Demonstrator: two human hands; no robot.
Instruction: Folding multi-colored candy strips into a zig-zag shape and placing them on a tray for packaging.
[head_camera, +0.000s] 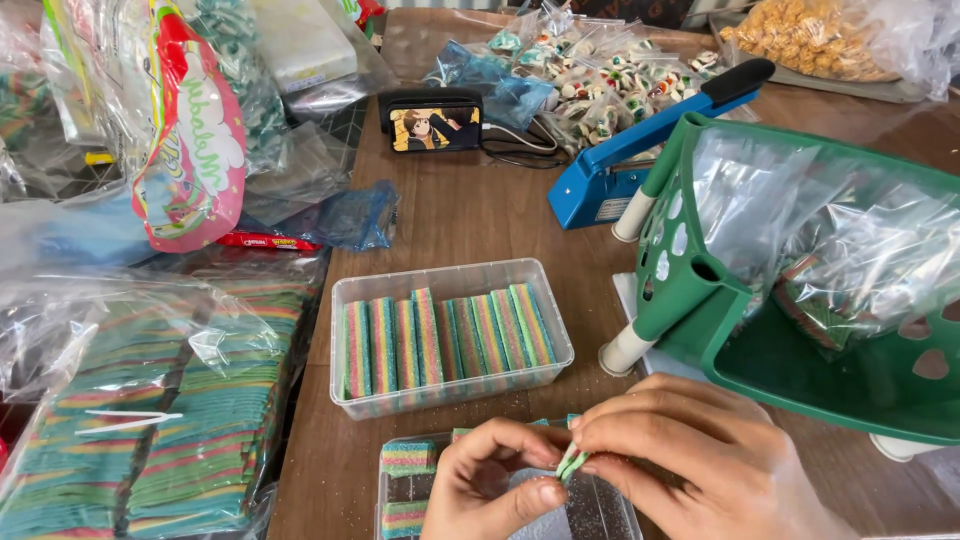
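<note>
My left hand (492, 478) and my right hand (690, 455) meet at the bottom of the head view, both pinching a folded strip of rainbow sour candy (571, 462). They hover over a clear plastic container (600, 515) that holds a few candy pieces (408, 458) at its left end. Just beyond it stands a second clear container (450, 283), filled with a row of upright rainbow candy strips (445, 340).
A large clear bag of rainbow candy belts (150, 420) lies at the left. A green plastic basket (800, 390) tipped on its side holds plastic bags at the right. Behind it are a blue heat sealer (620, 165), a phone (436, 128) and bags of small sweets (590, 75).
</note>
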